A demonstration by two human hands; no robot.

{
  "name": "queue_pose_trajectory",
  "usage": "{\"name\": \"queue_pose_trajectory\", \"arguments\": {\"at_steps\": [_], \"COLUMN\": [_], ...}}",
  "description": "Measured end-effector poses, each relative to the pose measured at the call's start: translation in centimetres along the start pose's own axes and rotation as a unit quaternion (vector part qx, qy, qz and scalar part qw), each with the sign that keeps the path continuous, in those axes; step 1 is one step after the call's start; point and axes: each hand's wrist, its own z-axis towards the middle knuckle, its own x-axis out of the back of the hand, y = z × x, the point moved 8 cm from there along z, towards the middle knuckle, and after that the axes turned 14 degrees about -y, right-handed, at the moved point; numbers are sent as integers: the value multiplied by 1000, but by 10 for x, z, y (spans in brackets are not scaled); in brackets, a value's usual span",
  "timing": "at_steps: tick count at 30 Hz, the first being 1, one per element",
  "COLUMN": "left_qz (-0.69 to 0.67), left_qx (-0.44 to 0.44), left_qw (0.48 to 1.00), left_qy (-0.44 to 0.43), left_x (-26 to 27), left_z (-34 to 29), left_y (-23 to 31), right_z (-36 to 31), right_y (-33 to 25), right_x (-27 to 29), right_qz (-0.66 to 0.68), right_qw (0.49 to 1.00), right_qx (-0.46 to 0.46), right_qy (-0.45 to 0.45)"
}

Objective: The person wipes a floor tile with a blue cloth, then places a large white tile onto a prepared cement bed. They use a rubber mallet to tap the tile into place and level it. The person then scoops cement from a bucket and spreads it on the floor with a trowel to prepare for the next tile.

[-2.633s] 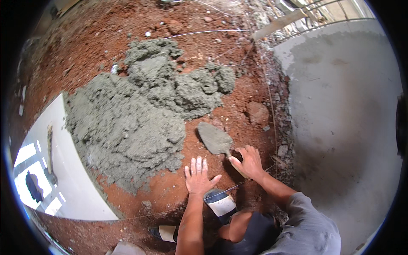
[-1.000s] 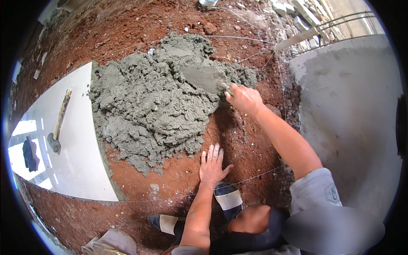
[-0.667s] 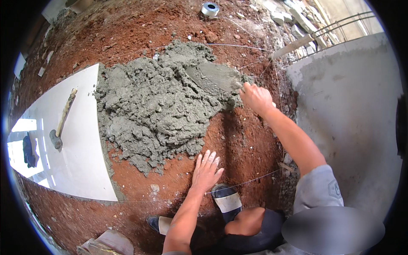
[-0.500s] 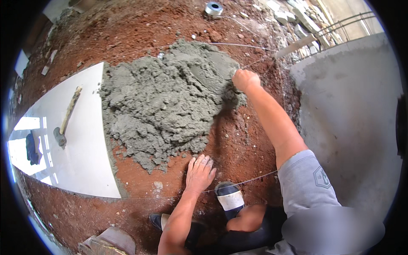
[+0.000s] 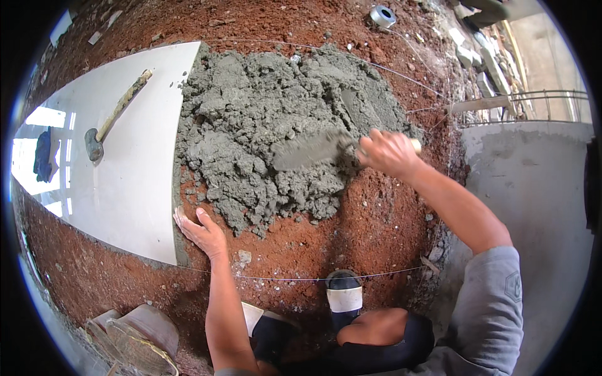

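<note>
My right hand (image 5: 392,153) is closed round the pale handle of a trowel (image 5: 307,150), whose blade lies flat over the wet grey mortar (image 5: 251,106). The mortar forms a lumpy heap on red soil, smoother toward its far right side. My left hand (image 5: 204,233) has its fingers stretched out and the thumb apart. It rests by the near right edge of a glossy white tile (image 5: 147,194), next to the mortar's near left side. A hammer (image 5: 116,119) with a worn handle lies on the tile.
A thin string (image 5: 301,278) crosses near my boots (image 5: 343,297); another runs along the far side. A string reel (image 5: 382,16) sits on the soil. Grey buckets (image 5: 147,332) stand at the lower left. A grey plastered wall (image 5: 533,188) and rubble border the right.
My right hand has drawn back from the mortar's far right, bringing the trowel blade over its middle. My left hand has shifted left to the tile's edge. The view has turned.
</note>
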Motion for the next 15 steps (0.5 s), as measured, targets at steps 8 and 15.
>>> {"name": "queue_pose_trajectory", "arguments": {"at_steps": [8,15], "left_qz": [85,162], "left_qx": [-107,-36], "left_qw": [990,982], "left_qy": [-40,-91], "left_x": [-31,-37], "left_z": [5,10], "left_y": [6,4], "right_z": [77,117], "right_y": [20,13], "right_x": [45,71], "right_qz": [63,173], "right_qw": [993,969], "right_qx": [-96,-158], "right_qy": [3,-72]}}
